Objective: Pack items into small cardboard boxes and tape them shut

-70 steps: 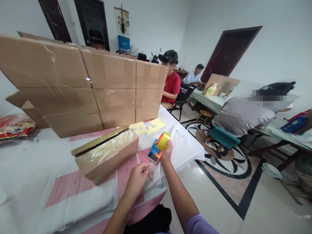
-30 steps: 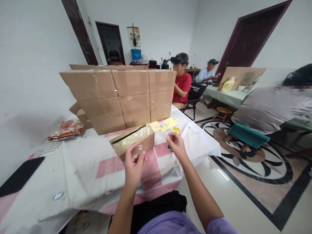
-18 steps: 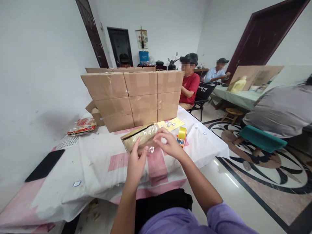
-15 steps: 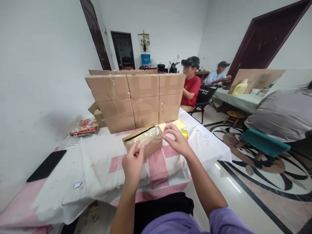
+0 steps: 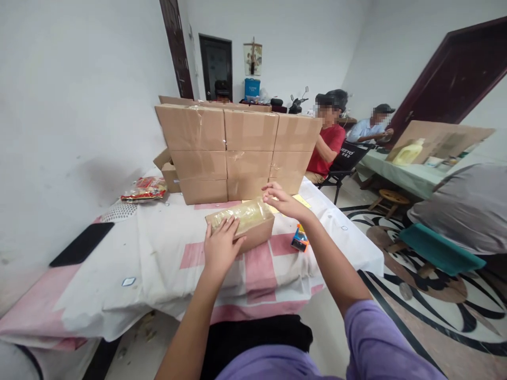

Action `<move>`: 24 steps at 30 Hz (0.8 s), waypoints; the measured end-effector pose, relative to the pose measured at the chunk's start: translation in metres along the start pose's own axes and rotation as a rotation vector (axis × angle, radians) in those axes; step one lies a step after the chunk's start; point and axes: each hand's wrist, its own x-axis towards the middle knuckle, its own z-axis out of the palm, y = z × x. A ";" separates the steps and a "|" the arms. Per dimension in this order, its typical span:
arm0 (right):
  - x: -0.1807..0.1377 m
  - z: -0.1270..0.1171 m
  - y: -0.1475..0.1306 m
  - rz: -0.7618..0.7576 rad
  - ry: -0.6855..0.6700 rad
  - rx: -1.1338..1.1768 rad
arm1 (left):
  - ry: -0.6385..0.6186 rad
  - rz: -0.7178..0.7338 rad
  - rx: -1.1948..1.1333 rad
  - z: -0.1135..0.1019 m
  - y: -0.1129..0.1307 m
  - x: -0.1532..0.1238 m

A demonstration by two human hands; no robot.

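Observation:
A small cardboard box (image 5: 253,236) with clear tape over its top lies on the white and pink cloth of the table (image 5: 158,258). My left hand (image 5: 220,247) rests flat on the box's near left end, fingers spread. My right hand (image 5: 280,200) is at the box's far right corner, fingers curled in a pinch above the taped top; what they hold is too small to make out. An orange and blue tape dispenser (image 5: 300,238) lies on the cloth just right of the box.
A wall of stacked cardboard boxes (image 5: 237,153) stands behind the small box. A red snack bag (image 5: 144,189) and a black phone (image 5: 81,250) lie at the left. Several people sit at tables to the right; a person in red (image 5: 327,148) is nearest the stack.
My right hand has set the tape dispenser down on the cloth. Both hands have moved onto the small box, and the left hand now lies flat on it. The camera has shifted left.

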 end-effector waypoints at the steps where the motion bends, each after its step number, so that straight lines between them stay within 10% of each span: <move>1: 0.009 0.007 0.014 0.058 -0.029 -0.093 | 0.004 0.008 -0.010 -0.001 -0.002 -0.001; 13: 0.023 0.033 0.061 0.113 -0.116 -0.334 | 0.001 0.020 0.013 0.004 0.000 0.000; 18: 0.011 0.039 0.039 0.117 0.204 -0.469 | 0.012 -0.001 0.035 0.006 0.002 0.000; 24: -0.036 0.044 0.033 -0.130 -0.057 -0.310 | 0.005 0.009 0.027 0.004 0.003 0.001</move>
